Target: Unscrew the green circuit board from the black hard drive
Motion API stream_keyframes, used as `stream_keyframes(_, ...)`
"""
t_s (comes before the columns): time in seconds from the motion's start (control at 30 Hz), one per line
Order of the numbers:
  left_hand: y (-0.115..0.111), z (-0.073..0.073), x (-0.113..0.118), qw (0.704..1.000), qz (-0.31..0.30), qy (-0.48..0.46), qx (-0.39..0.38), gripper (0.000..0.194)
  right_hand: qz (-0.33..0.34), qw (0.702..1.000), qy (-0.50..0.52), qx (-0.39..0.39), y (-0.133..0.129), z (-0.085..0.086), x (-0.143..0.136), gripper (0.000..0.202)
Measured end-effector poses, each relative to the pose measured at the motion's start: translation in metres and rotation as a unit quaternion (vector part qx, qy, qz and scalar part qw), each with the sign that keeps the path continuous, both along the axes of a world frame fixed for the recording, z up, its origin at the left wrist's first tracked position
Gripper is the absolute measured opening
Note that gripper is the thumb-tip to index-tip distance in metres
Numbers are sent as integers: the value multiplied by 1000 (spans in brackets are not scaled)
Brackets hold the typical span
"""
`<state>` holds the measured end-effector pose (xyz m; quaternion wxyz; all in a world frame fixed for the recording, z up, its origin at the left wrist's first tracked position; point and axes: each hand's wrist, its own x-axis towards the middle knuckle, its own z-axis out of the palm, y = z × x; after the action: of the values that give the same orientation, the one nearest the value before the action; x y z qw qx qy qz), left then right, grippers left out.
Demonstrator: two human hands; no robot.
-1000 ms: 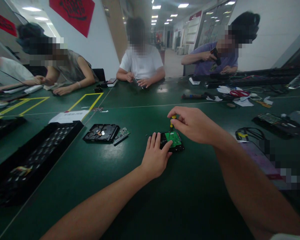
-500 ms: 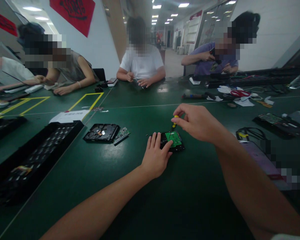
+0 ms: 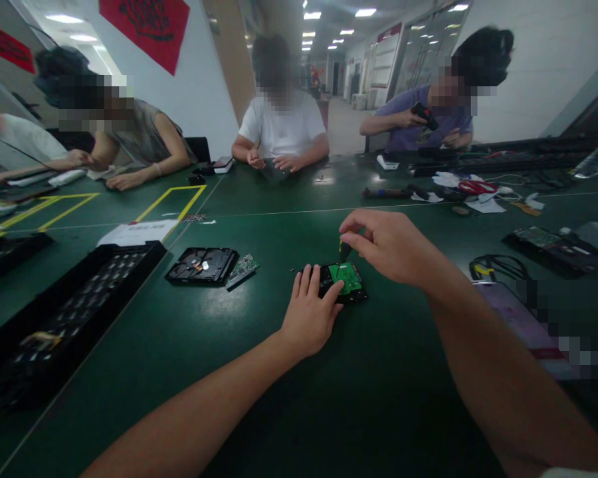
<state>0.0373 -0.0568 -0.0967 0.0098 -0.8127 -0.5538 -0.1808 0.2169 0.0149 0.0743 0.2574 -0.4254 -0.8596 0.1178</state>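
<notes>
A hard drive (image 3: 355, 296) lies on the green table with its green circuit board (image 3: 351, 279) facing up. Across its left part rests my left hand (image 3: 309, 312), fingers spread and stretched out, the thumb on the board; this covers much of the drive. My right hand (image 3: 379, 242) pinches the top of a small screwdriver (image 3: 345, 251) with a black and yellow handle. The screwdriver is nearly upright, its thin shaft pointing down at the board near my left thumb. Whether the tip sits in a screw is too small to tell.
Left of the drive are another hard drive (image 3: 202, 265), a loose circuit board (image 3: 242, 271) and a long black tray (image 3: 80, 305). To the right lie a phone (image 3: 521, 318), a black cable (image 3: 501, 265) and another drive (image 3: 551, 249). Several people sit across the table.
My right hand has shifted slightly left and its fingers have turned on the screwdriver, which now stands more upright. My left hand stays on the drive. The person at right has lowered a dark handheld tool.
</notes>
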Motion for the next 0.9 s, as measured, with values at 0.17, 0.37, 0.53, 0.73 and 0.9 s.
stream_keyframes(0.17,0,1,0,1000,-5,-3,-3,48,-26,999,5,-19,-2,-1,0,13)
stream_keyframes(0.37,0,0,0,1000,-4,-2,-3,48,7,1000,-8,-1,-1,-1,-1,19)
stream_keyframes(0.53,0,0,0,1000,-4,-3,-4,48,20,999,-17,31,1,-1,-1,19)
stream_keyframes(0.73,0,0,0,1000,-3,-2,-7,48,-19,1000,15,-6,0,-3,0,14)
stream_keyframes(0.9,1,-2,0,1000,0,-2,-5,48,-10,1000,-12,-1,1,-4,0,14)
